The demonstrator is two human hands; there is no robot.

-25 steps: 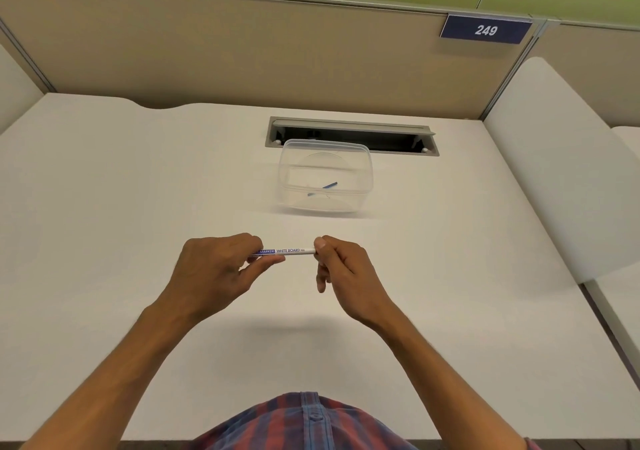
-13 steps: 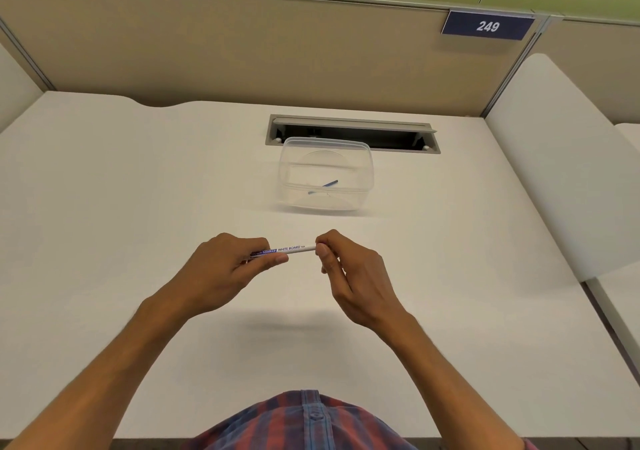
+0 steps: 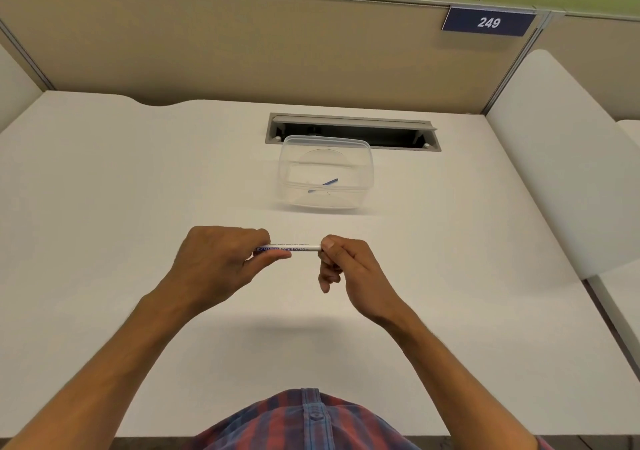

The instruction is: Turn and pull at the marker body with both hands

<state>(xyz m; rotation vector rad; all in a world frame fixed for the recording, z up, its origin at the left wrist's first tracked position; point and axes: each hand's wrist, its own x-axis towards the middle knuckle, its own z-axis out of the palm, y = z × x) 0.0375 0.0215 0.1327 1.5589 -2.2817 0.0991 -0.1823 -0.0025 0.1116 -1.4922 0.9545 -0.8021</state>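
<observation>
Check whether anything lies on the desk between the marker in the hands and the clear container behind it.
Nothing visible does. The whiteboard marker is held above the desk by the left hand and right hand; only bare desk surface separates it from the clear container.

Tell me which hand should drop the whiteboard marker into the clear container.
Probably the right hand. It pinches the whiteboard marker at its right end, nearer the clear container, which sits ahead and slightly right. The left hand grips the other end.
</observation>
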